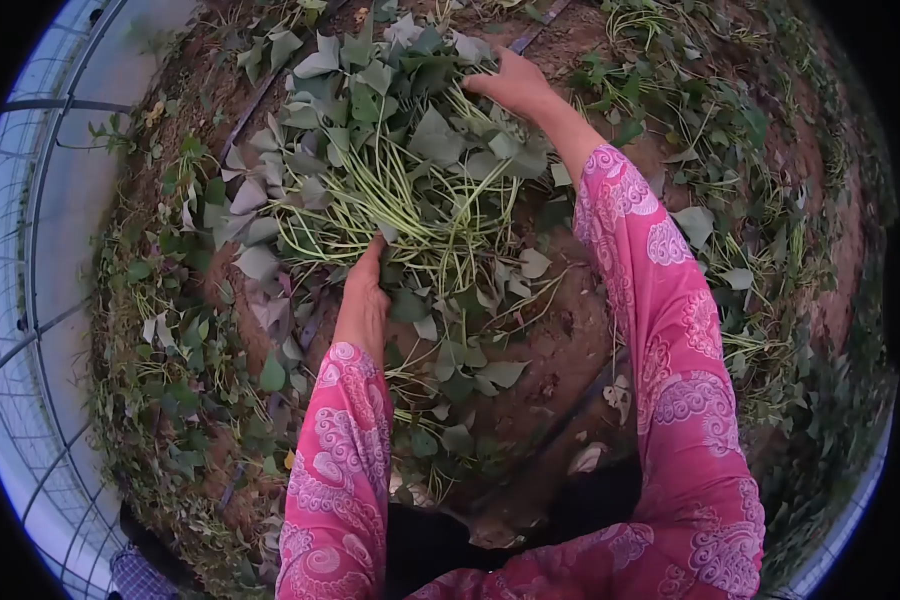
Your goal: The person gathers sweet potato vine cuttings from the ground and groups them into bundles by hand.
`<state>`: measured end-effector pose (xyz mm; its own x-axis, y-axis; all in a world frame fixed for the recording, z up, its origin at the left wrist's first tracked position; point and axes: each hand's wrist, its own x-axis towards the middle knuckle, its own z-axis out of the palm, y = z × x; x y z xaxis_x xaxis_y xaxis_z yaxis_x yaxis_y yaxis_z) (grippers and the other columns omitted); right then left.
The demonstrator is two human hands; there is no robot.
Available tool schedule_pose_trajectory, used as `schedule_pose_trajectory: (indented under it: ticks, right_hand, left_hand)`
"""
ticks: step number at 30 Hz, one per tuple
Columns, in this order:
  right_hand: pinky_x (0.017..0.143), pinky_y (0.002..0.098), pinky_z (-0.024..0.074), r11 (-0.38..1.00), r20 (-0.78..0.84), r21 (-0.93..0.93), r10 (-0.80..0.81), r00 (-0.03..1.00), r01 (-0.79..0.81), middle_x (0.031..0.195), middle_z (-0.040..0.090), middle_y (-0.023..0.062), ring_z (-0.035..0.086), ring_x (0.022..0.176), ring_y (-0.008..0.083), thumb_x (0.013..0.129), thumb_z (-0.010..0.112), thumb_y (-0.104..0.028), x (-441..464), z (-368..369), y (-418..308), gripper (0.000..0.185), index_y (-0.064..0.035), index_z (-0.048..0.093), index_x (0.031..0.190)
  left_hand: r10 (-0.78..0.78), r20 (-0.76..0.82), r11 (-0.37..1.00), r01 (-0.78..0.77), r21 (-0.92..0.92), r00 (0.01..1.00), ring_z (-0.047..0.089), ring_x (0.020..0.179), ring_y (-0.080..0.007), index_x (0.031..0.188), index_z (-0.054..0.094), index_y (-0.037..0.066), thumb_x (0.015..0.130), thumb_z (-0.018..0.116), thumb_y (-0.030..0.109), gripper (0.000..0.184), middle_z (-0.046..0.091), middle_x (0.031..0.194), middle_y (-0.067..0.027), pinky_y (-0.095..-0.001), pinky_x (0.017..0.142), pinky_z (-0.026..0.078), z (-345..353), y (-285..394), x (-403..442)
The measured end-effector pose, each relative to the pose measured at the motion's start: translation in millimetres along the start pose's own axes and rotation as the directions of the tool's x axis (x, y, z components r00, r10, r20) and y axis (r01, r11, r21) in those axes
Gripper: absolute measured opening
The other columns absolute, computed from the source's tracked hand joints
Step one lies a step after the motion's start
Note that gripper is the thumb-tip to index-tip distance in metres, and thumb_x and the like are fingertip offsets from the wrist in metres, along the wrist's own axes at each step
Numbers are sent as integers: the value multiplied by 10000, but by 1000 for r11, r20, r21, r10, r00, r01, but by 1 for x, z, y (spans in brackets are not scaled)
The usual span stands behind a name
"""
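Note:
A big loose bundle of leafy green stems (400,205), looking like sweet potato vines, lies before me with long pale stalks and broad leaves. At its near edge, my left hand (365,285) grips the stalks, thumb up against them and the other fingers hidden beneath. On the far right side, my right hand (515,85) reaches round the bundle. Its thumb lies over the stems, while its fingertips disappear behind leaves. Both hands are partly closed about the bundle from opposite sides.
Brown soil (555,355) shows between the plants. A dark drip line (570,410) runs across the ground. More leafy plants (730,130) grow to the right and left. On the far left stands a curved wall with metal bars (40,200). Patterned cloth (142,575) shows at bottom left.

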<state>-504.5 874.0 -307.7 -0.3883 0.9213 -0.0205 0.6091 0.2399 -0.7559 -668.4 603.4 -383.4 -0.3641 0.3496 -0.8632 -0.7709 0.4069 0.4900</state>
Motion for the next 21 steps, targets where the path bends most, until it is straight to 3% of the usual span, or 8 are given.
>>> schedule_pose_trajectory:
  ticks: [2, 5, 8, 13, 15, 17, 19, 21]
  right_hand:
    - [914, 342, 381, 991, 162, -6, 131, 978, -132, 1161, 538, 170, 515, 1068, 274, 666, 675, -469, 28, 16, 41, 734, -8, 477, 1202]
    - [960, 360, 354, 997, 292, 73, -51, 955, 31, 1211, 485, 217, 466, 1140, 294, 649, 643, -587, 22, 38, 52, 921, 58, 369, 1248]
    - [952, 371, 364, 938, 358, -344, 173, 918, -43, 1201, 448, 311, 469, 1137, 330, 619, 559, -694, 22, 58, 37, 1091, 153, 273, 1244]
    - [760, 374, 468, 973, 501, -226, 160, 850, -50, 940, 622, 216, 600, 900, 315, 612, 600, -557, 2, 64, 2, 674, 66, 634, 868]
    - [686, 384, 463, 955, 629, -99, -159, 761, 281, 844, 625, 223, 609, 821, 307, 612, 608, -484, 14, 126, 47, 549, 29, 648, 805]
    - [671, 388, 455, 946, 786, -150, -63, 615, 289, 836, 614, 228, 604, 799, 307, 623, 609, -432, -12, 132, 27, 498, 26, 635, 818]
    - [672, 386, 447, 741, 791, -62, -372, 486, 668, 833, 603, 224, 601, 779, 299, 638, 614, -363, -58, 112, -10, 437, 35, 613, 818]
    - [724, 357, 453, 971, 728, 194, -240, 642, 143, 885, 607, 214, 598, 805, 301, 638, 635, -362, -112, 91, -51, 457, 17, 613, 893]
  left_hand:
    - [-30, 8, 998, 31, -57, 1000, 609, 771, -237, 1045, 564, 25, 802, 613, 248, 333, 623, 951, -79, -339, 703, 506, 0, 0, 1]
    - [-8, -20, 996, 6, -88, 1000, 602, 825, -228, 1074, 533, -25, 757, 658, 213, 415, 598, 1026, -112, -339, 732, 502, -9, -9, 21]
    - [68, -105, 992, -79, -96, 992, 585, 873, -229, 1136, 462, -71, 683, 722, 221, 597, 553, 1107, -141, -322, 748, 491, -30, -33, 77]
    - [25, -205, 997, -39, -64, 979, 548, 967, -223, 1222, 355, -100, 623, 765, 193, 783, 499, 1179, -155, -333, 797, 463, -45, -48, 130]
    - [31, -53, 994, -36, -106, 998, 537, 980, -224, 1196, 402, -82, 639, 755, 245, 736, 482, 1201, -145, -341, 816, 451, -43, -43, 109]
    - [-14, -29, 994, 11, -112, 999, 543, 973, -233, 1173, 457, -31, 743, 678, 265, 567, 529, 1149, -128, -364, 824, 459, -55, -46, 117]
    - [5, 224, 964, 54, -259, 975, 569, 933, -239, 1140, 505, 8, 811, 610, 240, 416, 579, 1076, -116, -379, 804, 483, -62, -35, 56]
    - [-58, 391, 937, 185, -297, 919, 593, 868, -243, 1049, 572, 39, 810, 596, 227, 306, 606, 1016, -108, -384, 761, 501, -85, -30, 21]
